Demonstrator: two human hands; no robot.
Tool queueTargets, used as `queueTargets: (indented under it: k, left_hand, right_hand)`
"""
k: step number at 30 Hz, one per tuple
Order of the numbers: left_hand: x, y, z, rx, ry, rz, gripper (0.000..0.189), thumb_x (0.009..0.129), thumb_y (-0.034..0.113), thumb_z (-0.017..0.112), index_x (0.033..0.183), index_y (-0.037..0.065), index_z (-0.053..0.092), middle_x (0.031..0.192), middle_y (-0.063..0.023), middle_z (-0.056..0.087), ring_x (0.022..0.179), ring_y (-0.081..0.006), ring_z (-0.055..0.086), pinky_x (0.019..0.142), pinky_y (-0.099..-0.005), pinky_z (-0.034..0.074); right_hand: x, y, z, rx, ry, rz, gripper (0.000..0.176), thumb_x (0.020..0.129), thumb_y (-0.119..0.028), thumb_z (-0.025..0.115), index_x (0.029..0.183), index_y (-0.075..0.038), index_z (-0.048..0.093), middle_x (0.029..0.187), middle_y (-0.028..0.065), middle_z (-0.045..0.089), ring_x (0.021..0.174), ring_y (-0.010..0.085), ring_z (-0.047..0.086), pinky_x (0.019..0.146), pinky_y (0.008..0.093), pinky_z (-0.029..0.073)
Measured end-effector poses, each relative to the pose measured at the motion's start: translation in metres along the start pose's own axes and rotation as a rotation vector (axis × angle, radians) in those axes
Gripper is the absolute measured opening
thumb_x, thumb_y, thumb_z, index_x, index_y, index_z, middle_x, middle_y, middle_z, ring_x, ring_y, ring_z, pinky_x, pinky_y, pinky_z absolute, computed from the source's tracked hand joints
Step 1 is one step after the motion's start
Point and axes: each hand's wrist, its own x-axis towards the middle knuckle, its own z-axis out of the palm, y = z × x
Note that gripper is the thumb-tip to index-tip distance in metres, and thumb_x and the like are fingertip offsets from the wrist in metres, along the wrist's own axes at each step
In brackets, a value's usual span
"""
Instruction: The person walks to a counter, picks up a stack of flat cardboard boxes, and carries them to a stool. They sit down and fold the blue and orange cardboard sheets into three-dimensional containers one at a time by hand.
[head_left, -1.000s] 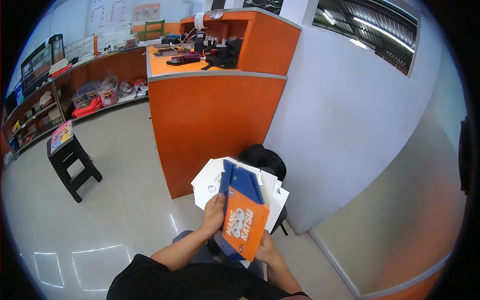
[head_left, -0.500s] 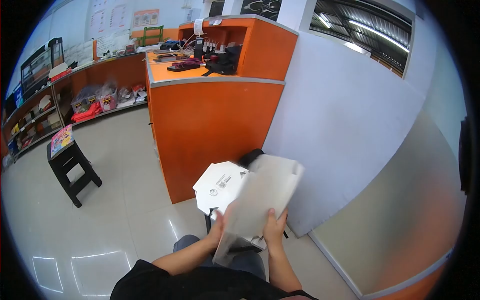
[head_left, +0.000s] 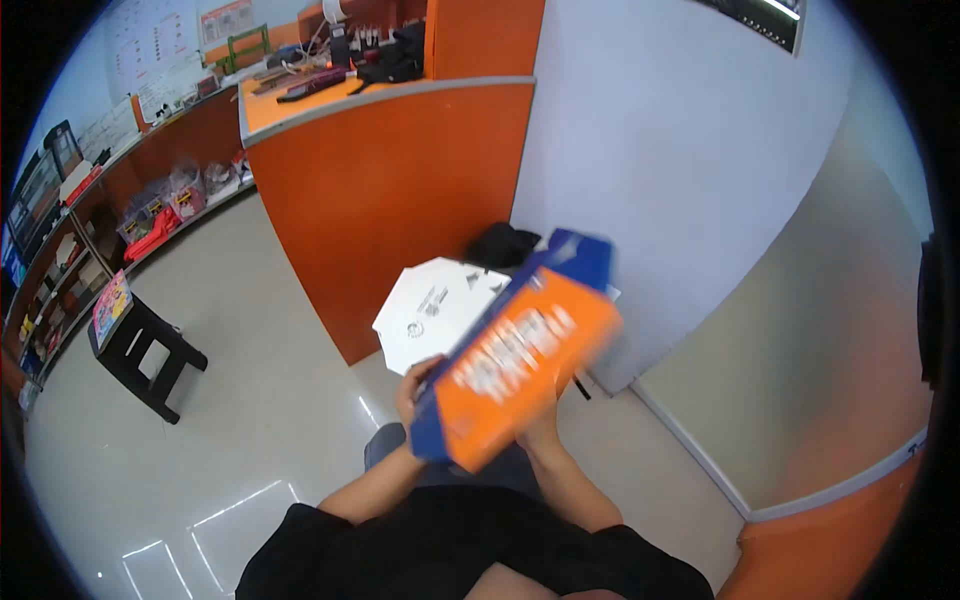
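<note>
I hold an orange and blue flat cardboard box (head_left: pixel 515 355) with white lettering, tilted and motion-blurred, in front of my lap. My left hand (head_left: pixel 413 385) grips its left blue edge. My right hand (head_left: pixel 545 425) is mostly hidden under the box's lower right side and holds it from below. Behind the box a stack of white flat cardboard sheets (head_left: pixel 430 310) rests on a black stool.
An orange counter (head_left: pixel 390 190) with a grey edge stands just ahead, with dark items on top. A white wall (head_left: pixel 680 170) is to the right. A black stool (head_left: pixel 140 350) with a colourful booklet stands at the left on the tiled floor. Shelves with goods line the far left.
The box has turned from its white inner side to its orange printed face and swung up to the right. The view has tipped downward.
</note>
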Motion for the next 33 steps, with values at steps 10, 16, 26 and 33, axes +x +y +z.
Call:
queueTargets:
  k: [10, 16, 26, 33]
  left_hand:
    - [0.055, 0.039, -0.034, 0.079, 0.313, 0.022, 0.034, 0.089, 0.016, 0.074, 0.114, 0.001, 0.059, 0.108, -0.0060, 0.063, 0.100, -0.0164, 0.057, 0.089, -0.0321, 0.045]
    - [0.053, 0.077, -0.029, 0.201, 0.090, 0.045, 0.025, 0.088, 0.014, 0.074, 0.105, 0.001, 0.062, 0.098, -0.0040, 0.064, 0.092, -0.0145, 0.059, 0.083, -0.0311, 0.048]
    - [0.061, 0.067, -0.006, 0.243, 0.058, -0.158, 0.027, 0.087, 0.016, 0.075, 0.105, -0.002, 0.065, 0.093, -0.0070, 0.068, 0.081, -0.0141, 0.063, 0.072, -0.0303, 0.052]
    - [0.068, 0.058, 0.019, 0.396, 0.037, -0.181, 0.028, 0.087, 0.017, 0.075, 0.102, -0.005, 0.067, 0.092, -0.0107, 0.070, 0.075, -0.0157, 0.066, 0.067, -0.0299, 0.054]
  right_hand:
    - [0.014, -0.025, -0.035, 0.056, 0.021, -0.092, 0.075, 0.097, -0.051, 0.054, 0.149, -0.004, 0.028, 0.135, 0.0126, 0.052, 0.117, 0.0227, 0.056, 0.101, 0.0383, 0.043]
    - [0.074, -0.097, -0.044, -0.802, -0.192, -0.102, 0.071, 0.087, -0.027, 0.074, 0.142, -0.001, 0.039, 0.125, 0.0177, 0.060, 0.116, 0.0267, 0.058, 0.095, 0.0398, 0.048]
    - [0.093, -0.059, -0.029, -1.471, -0.018, -0.053, 0.049, 0.077, -0.020, 0.079, 0.115, 0.003, 0.057, 0.091, 0.0232, 0.070, 0.084, 0.0425, 0.067, 0.075, 0.0469, 0.053]
    - [0.092, -0.021, -0.017, -1.980, -0.142, -0.111, 0.015, 0.090, -0.012, 0.053, 0.103, -0.003, 0.054, 0.085, 0.0180, 0.068, 0.080, 0.0326, 0.071, 0.063, 0.0436, 0.057]
